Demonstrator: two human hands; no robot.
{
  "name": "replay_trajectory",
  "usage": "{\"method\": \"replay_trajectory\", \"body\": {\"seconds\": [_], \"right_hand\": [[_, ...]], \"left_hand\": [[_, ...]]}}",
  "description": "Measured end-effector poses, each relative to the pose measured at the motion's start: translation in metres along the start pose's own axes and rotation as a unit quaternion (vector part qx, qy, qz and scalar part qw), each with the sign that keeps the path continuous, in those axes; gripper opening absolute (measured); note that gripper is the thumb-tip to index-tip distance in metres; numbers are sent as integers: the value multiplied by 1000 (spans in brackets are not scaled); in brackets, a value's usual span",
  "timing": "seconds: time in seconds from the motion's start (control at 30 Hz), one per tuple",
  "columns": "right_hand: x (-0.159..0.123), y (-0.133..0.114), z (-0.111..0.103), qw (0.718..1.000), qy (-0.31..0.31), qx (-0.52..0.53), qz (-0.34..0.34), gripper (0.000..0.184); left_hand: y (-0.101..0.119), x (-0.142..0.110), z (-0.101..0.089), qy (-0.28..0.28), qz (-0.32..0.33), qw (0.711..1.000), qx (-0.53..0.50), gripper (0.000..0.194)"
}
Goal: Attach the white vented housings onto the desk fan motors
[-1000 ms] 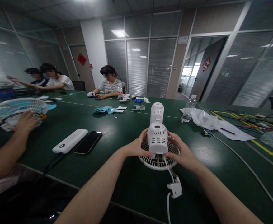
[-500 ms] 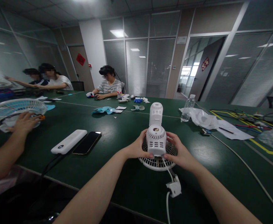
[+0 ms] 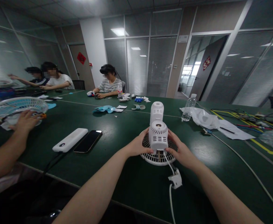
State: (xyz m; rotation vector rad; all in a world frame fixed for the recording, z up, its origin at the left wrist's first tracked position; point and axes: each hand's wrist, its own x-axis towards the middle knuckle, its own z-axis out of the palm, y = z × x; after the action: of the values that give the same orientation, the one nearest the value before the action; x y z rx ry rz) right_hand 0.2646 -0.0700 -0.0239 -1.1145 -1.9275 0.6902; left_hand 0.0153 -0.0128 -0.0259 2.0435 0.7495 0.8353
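Note:
In the head view a small white electric fan lies face down on the table, its round grille point(image 3: 148, 158) against the green top. Its slotted white motor cover point(image 3: 158, 137) sits above the grille, with a brownish part showing beneath its near edge. My left hand point(image 3: 142, 144) grips the cover's left side, thumb at the lower edge. My right hand point(image 3: 177, 149) grips the right side in the same way. Behind it rises the fan's white base point(image 3: 157, 110). A white cable runs from under the cover to a white plug-like block point(image 3: 175, 179) near me.
To the left lie a white power bank point(image 3: 70, 140) and a black phone point(image 3: 88, 141). A neighbour's hand point(image 3: 25, 121) works on another fan grille point(image 3: 17, 104). A water bottle point(image 3: 189, 107), white plastic and paper point(image 3: 236, 132), and cables lie to the right. Several people sit across.
The motor cover has shifted and tilted slightly within my hands, and more of the brownish part under its near edge shows. The view has moved a little.

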Motion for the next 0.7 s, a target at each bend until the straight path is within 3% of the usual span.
{"method": "replay_trajectory", "body": {"seconds": [0.13, 0.27, 0.53, 0.7], "right_hand": [[1, 6, 2, 999, 13, -39, 5, 76], [1, 8, 2, 998, 5, -60, -5, 86], [1, 4, 16, 995, 52, -80, -11, 97], [4, 6, 10, 999, 34, -36, 2, 82]], "left_hand": [[-3, 3, 5, 25, -31, 999, 21, 105], [-7, 4, 6, 29, -21, 999, 15, 106], [-8, 2, 4, 13, -11, 1000, 4, 105], [-8, 2, 3, 1, -10, 1000, 13, 105]]}}
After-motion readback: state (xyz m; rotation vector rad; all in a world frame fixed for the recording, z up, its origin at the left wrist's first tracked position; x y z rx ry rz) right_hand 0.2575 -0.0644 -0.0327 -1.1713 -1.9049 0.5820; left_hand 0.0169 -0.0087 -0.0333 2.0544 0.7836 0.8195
